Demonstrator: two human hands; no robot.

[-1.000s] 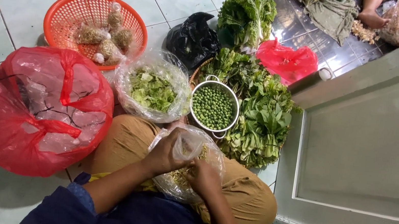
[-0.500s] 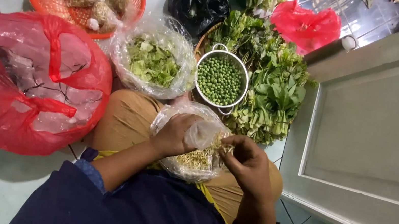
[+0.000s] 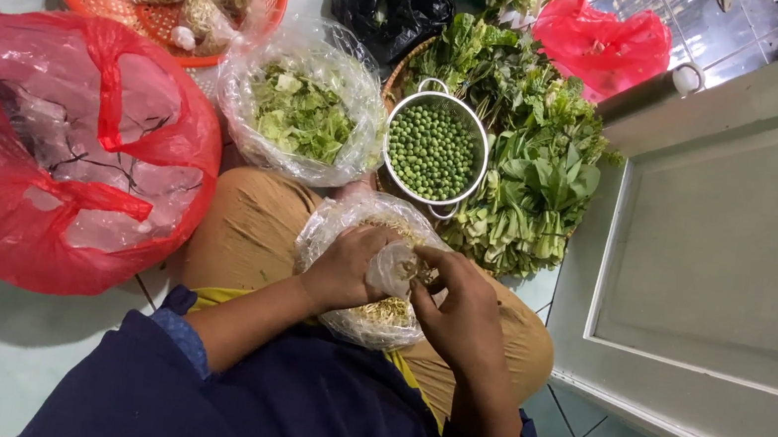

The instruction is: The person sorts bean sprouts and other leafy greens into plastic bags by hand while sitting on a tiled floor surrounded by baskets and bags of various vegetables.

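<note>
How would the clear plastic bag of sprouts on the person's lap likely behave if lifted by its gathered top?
The clear bag of sprouts looks thin and crinkled, so it would probably sag and change shape. Its loose, pale contents suggest little weight for its bulk. The left hand and right hand pinch its twisted neck; the film seems slippery, so a loose grip might slide.

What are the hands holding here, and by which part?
Both the left hand and the right hand grip the clear plastic bag of pale sprouts on the lap by its gathered, twisted top.
</note>
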